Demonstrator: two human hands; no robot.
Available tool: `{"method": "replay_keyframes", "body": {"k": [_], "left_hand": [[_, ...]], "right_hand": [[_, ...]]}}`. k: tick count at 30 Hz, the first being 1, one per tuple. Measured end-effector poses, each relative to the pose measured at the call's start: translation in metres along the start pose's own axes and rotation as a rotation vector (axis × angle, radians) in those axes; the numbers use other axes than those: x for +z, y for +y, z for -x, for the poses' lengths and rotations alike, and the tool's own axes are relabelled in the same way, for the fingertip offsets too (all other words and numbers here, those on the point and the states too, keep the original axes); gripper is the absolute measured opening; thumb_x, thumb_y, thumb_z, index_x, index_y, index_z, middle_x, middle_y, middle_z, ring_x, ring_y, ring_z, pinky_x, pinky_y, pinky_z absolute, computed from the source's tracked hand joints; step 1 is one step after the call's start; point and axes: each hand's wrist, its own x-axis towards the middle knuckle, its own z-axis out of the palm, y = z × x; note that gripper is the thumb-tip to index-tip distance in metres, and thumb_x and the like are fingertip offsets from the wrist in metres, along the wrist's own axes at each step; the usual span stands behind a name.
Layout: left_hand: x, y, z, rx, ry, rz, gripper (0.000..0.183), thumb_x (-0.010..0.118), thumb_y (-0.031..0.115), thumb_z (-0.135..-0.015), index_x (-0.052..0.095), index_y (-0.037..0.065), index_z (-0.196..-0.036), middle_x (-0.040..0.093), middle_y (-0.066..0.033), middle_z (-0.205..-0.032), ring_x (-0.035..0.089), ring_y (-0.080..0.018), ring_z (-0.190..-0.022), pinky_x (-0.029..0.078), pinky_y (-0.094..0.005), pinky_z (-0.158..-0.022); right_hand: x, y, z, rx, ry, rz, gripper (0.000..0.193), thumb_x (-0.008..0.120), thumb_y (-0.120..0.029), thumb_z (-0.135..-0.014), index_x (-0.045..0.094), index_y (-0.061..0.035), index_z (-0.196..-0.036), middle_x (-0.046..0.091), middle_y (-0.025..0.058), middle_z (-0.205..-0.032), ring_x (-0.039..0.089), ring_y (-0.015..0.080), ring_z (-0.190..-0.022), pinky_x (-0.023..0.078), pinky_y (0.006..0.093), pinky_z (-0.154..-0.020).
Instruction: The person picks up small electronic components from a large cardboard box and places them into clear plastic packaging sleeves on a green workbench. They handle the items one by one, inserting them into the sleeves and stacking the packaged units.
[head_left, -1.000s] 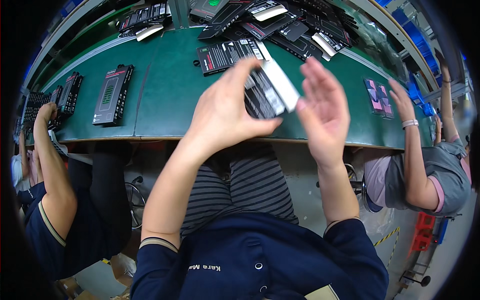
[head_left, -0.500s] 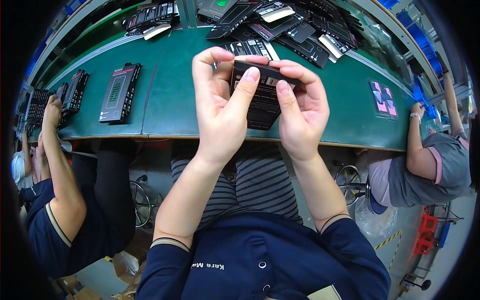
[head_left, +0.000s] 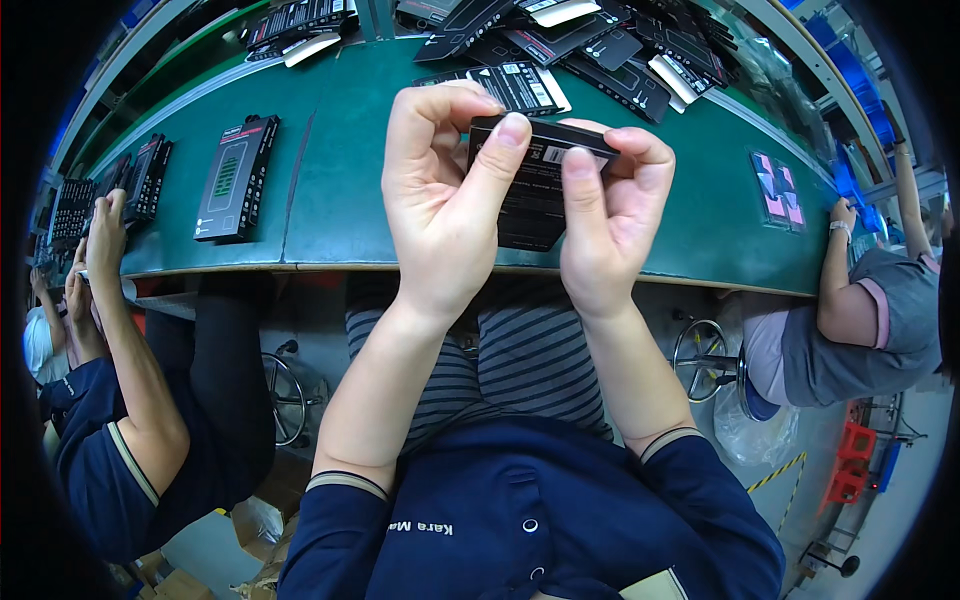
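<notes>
Between my two hands is a small black cardboard box (head_left: 534,208) with pale printing, held up over the near edge of the table. My left hand (head_left: 445,190) grips its upper left corner, thumb on the printed face and fingers curled behind the top. On the upper right corner, my right hand (head_left: 610,205) pinches with the thumb on the face and the index finger at the top edge. Fingers hide the box's sides. Just beyond it, a flat printed black carton (head_left: 515,88) lies on the green table (head_left: 345,190).
A jumbled pile of black cartons (head_left: 570,40) covers the table's far side. Left stands a black box with a green battery picture (head_left: 236,180). Pink and dark pieces (head_left: 778,190) lie at right. Co-workers sit on both sides; one's hand (head_left: 105,235) is near more boxes (head_left: 148,178).
My right index finger has bent back to the box's top right corner, and its thumb has shifted slightly right. The box's top edge tilts more. The left co-worker's hand has moved nearer the table edge.
</notes>
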Motion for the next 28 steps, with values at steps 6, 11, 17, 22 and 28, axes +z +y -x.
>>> {"method": "replay_keyframes", "body": {"k": [6, 11, 17, 22, 28], "left_hand": [[0.006, 0.008, -0.003, -0.131, 0.026, 0.117, 0.017, 0.061, -0.001, -0.094, 0.053, 0.005, -0.107, 0.06, -0.0074, -0.105, 0.058, -0.0101, -0.096, 0.045, -0.0225, -0.085], [0.008, 0.016, -0.008, -0.183, 0.005, 0.12, 0.015, 0.062, 0.0, -0.094, 0.053, 0.005, -0.105, 0.061, -0.0075, -0.103, 0.06, -0.01, -0.097, 0.046, -0.0236, -0.085], [-0.001, -0.007, -0.004, 0.182, 0.082, -0.251, 0.025, 0.079, 0.005, -0.081, 0.056, 0.002, -0.088, 0.062, -0.0063, -0.088, 0.057, -0.0116, -0.075, 0.048, -0.0252, -0.066], [-0.011, 0.0, -0.011, 0.334, 0.049, -0.544, 0.021, 0.078, 0.011, -0.082, 0.06, 0.002, -0.082, 0.063, -0.0113, -0.091, 0.06, -0.022, -0.079, 0.049, -0.0302, -0.069], [-0.065, 0.056, -0.013, -0.922, 0.007, 0.332, 0.064, 0.051, 0.048, -0.1, 0.028, 0.02, -0.153, 0.036, -0.0151, -0.15, 0.047, -0.0247, -0.129, 0.04, -0.0445, -0.105]], "right_hand": [[-0.004, 0.01, 0.007, -0.115, -0.041, 0.127, 0.046, 0.066, 0.006, -0.087, 0.035, -0.0059, -0.12, 0.051, 0.0131, -0.115, 0.057, 0.0144, -0.098, 0.049, 0.0271, -0.086], [-0.005, 0.01, 0.013, -0.164, -0.047, 0.173, 0.054, 0.068, 0.01, -0.083, 0.034, -0.0067, -0.121, 0.048, 0.0122, -0.113, 0.058, 0.0155, -0.097, 0.05, 0.0272, -0.084], [-0.009, 0.011, 0.01, -0.024, -0.096, 0.1, 0.055, 0.067, 0.01, -0.084, 0.034, -0.0079, -0.125, 0.05, 0.0105, -0.113, 0.059, 0.0142, -0.096, 0.05, 0.0263, -0.082], [0.001, -0.002, 0.001, 0.143, -0.098, 0.054, 0.052, 0.067, 0.01, -0.085, 0.037, -0.0068, -0.124, 0.053, 0.0091, -0.11, 0.06, 0.0145, -0.097, 0.049, 0.0262, -0.085], [0.015, -0.011, 0.011, -0.347, -0.278, 0.453, 0.038, 0.071, 0.006, -0.081, 0.043, -0.0082, -0.102, 0.066, 0.0142, -0.111, 0.065, 0.0323, -0.105, 0.048, 0.0396, -0.093]]}}
